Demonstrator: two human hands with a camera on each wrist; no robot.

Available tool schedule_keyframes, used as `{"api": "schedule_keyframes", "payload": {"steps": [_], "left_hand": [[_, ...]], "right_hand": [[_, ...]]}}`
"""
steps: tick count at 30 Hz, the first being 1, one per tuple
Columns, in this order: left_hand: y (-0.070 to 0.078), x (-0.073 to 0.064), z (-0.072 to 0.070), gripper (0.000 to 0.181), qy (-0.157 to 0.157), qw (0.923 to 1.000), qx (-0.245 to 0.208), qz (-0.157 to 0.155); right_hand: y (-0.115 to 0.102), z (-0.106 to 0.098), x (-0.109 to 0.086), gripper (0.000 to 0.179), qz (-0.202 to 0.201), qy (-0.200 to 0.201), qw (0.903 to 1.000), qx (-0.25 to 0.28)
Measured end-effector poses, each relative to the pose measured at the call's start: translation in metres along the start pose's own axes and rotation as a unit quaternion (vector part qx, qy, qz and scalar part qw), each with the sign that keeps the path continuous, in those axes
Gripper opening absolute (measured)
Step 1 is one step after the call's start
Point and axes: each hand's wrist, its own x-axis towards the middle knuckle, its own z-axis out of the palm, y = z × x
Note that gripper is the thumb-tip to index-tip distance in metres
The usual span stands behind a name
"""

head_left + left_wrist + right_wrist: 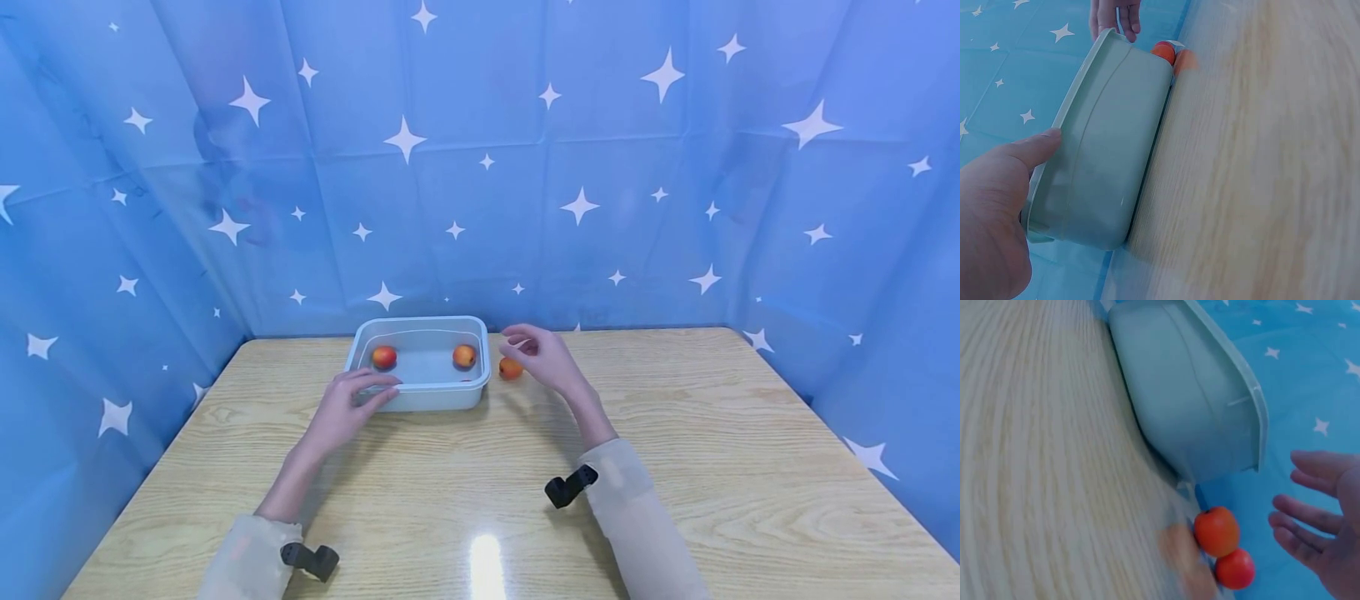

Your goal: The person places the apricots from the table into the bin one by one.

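A pale blue-green plastic box (431, 398) stands near the table's back edge. Inside it lie a red-orange fruit (385, 357) on the left and another yellowish-red fruit (464, 357) on the right. My left hand (347, 408) holds the box's front rim near its left corner, thumb outside; its other fingers are hidden behind the rim in the left wrist view. Over the table right of the box, my right hand (543, 357) hovers with loosely bent fingers and nothing in them. Below it sit an orange fruit (1217, 531) and a redder one (1235, 569), side by side.
The wooden table (420, 500) stretches out in front of the box and to both sides. A blue curtain (480, 208) with white stars hangs close behind the table's back edge and along the sides.
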Motion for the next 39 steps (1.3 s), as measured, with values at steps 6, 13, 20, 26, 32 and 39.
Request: {"api": "schedule_keyframes", "payload": {"steps": [6, 13, 20, 26, 32, 39], "left_hand": [[0.0, 0.0, 0.0, 0.019, -0.001, 1.0, -0.003, -0.004], [0.0, 0.0, -0.001, 0.019, -0.001, 1.0, -0.003, 0.001], [0.001, 0.0, -0.001, 0.019, -0.001, 1.0, 0.002, 0.001], [0.001, 0.0, -0.001, 0.019, 0.0, 1.0, 0.002, -0.002], [0.001, 0.0, -0.001, 0.019, -0.001, 1.0, 0.001, 0.001], [0.002, 0.001, -0.001, 0.019, -0.001, 1.0, -0.001, 0.007]], "right_hand": [[0.011, 0.001, 0.0, 0.035, 0.008, -0.008, 0.9995, -0.028], [0.018, 0.002, -0.001, 0.038, 0.028, -0.029, 0.9983, -0.041], [0.023, 0.004, -0.002, 0.038, 0.037, -0.05, 0.9963, -0.059], [0.027, 0.007, -0.001, 0.039, 0.035, -0.064, 0.9957, -0.057], [0.032, 0.01, -0.001, 0.036, 0.008, -0.074, 0.9945, -0.074], [0.036, 0.012, -0.001, 0.035, 0.03, -0.077, 0.9941, -0.069]]}}
